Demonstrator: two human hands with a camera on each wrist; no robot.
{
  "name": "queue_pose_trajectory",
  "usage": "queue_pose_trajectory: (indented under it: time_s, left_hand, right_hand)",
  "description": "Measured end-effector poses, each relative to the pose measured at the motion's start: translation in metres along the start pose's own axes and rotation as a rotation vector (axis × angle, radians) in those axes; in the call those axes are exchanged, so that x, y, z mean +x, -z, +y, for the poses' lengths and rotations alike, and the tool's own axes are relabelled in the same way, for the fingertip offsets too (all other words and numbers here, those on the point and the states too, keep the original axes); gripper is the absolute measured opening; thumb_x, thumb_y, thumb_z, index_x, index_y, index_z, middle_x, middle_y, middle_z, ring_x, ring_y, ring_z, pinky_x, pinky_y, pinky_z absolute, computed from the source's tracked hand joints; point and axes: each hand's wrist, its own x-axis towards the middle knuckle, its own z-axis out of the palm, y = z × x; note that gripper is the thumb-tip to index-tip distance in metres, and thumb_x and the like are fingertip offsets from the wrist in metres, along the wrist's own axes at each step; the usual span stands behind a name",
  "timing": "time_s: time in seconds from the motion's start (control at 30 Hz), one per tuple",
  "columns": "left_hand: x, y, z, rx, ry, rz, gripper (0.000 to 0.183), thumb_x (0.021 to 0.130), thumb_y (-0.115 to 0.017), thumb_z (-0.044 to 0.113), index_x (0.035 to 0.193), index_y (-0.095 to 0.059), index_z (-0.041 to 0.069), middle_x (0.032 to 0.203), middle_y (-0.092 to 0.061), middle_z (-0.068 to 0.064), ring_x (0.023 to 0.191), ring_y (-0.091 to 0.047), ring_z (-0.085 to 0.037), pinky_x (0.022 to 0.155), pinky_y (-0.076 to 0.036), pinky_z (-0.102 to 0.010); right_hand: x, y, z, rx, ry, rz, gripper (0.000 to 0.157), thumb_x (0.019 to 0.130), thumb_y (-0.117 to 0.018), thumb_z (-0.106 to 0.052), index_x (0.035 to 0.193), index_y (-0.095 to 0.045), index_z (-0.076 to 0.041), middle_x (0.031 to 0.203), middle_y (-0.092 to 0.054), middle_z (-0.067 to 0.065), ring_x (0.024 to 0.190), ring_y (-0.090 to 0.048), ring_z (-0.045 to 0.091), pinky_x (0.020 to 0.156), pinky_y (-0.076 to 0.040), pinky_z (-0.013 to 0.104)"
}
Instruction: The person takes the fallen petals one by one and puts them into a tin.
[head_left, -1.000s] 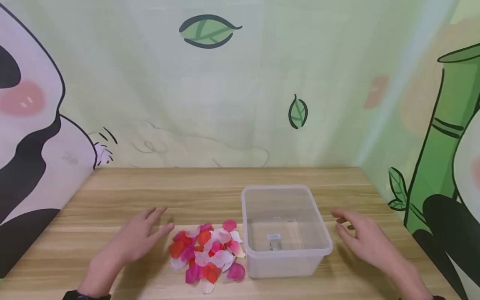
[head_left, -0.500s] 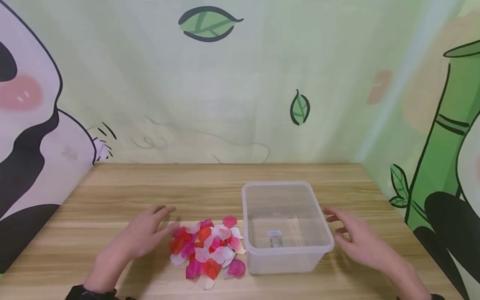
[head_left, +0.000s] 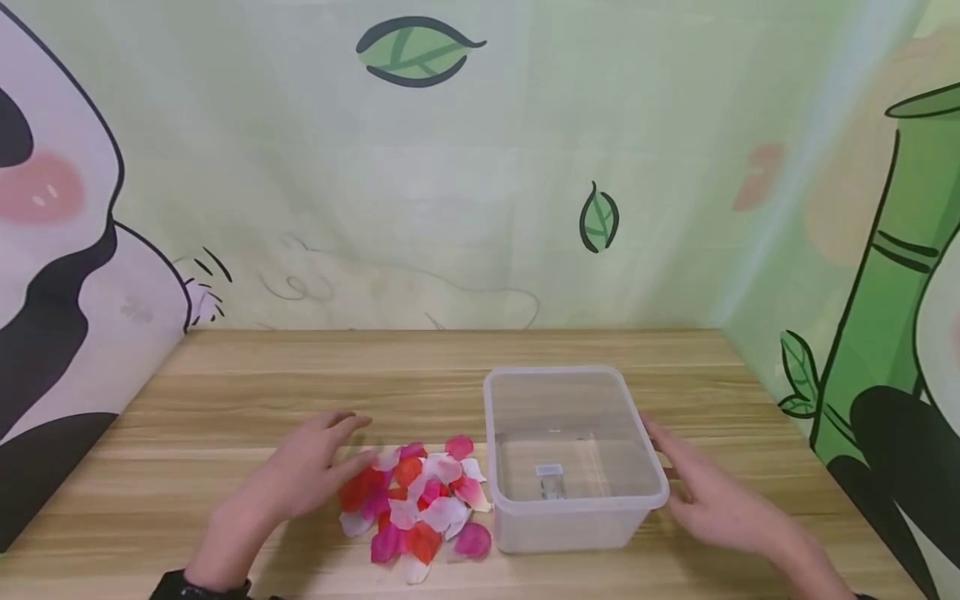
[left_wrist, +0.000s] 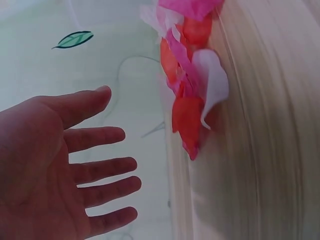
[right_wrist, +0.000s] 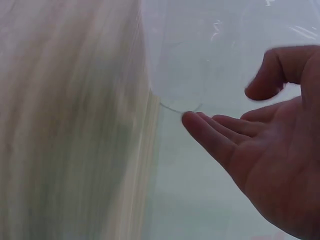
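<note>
A loose heap of red, pink and white fabric-like petals (head_left: 423, 500) lies on the wooden table, left of a clear plastic box (head_left: 566, 525). The box has no lid on and stands upright with a small clear block (head_left: 551, 482) seen in it. My left hand (head_left: 303, 467) hovers at the heap's left edge, holding nothing; in the left wrist view its fingers (left_wrist: 107, 165) are spread and straight beside the petals (left_wrist: 189, 120). My right hand (head_left: 716, 492) is at the box's right wall, fingertips right at the rim. In the right wrist view its fingers (right_wrist: 215, 137) extend toward the box wall (right_wrist: 200, 50).
The wooden table (head_left: 337, 375) runs back to a pale green cloth backdrop (head_left: 450, 167) printed with leaves. Panda and bamboo prints (head_left: 862, 317) border both sides.
My left hand has moved right, from beside the petals to their left edge. My right hand has moved left, from apart from the box up to its right side. Box and petals stay put.
</note>
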Motion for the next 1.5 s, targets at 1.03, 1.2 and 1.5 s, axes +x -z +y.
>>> queue_pose_trajectory:
  time_s: [1.03,1.2,1.5]
  left_hand:
    - [0.006,-0.015,0.036,-0.074,-0.076,-0.064,0.043,0.089,-0.082,0.022,0.127,-0.069,0.007,0.115,-0.063,-0.006,0.098,-0.062,-0.021,0.083,-0.058,-0.038]
    - [0.006,-0.017,0.044,-0.086,-0.069,-0.122,0.045,0.087,-0.085,0.021,0.126,-0.069,0.007,0.101,-0.062,0.001,0.089,-0.060,-0.017,0.077,-0.057,-0.034]
    - [-0.001,-0.013,0.052,-0.091,-0.089,-0.244,0.017,0.086,-0.084,0.014,0.090,-0.067,0.016,0.074,-0.056,0.011,0.067,-0.053,-0.012,0.062,-0.049,-0.027]
  right_hand:
    - [-0.002,-0.019,-0.012,0.222,-0.104,-0.007,0.119,0.079,-0.090,-0.033,0.166,-0.011,-0.020,0.154,-0.043,0.017,0.126,-0.055,0.035,0.104,-0.042,0.049]
    - [-0.001,-0.022,-0.014,0.251,-0.117,-0.004,0.122,0.078,-0.091,-0.031,0.166,-0.008,-0.021,0.157,-0.040,0.017,0.130,-0.051,0.038,0.102,-0.042,0.058]
    - [-0.001,-0.024,-0.013,0.256,-0.108,0.009,0.119,0.080,-0.089,-0.032,0.166,-0.008,-0.021,0.154,-0.042,0.018,0.128,-0.052,0.038,0.099,-0.046,0.040]
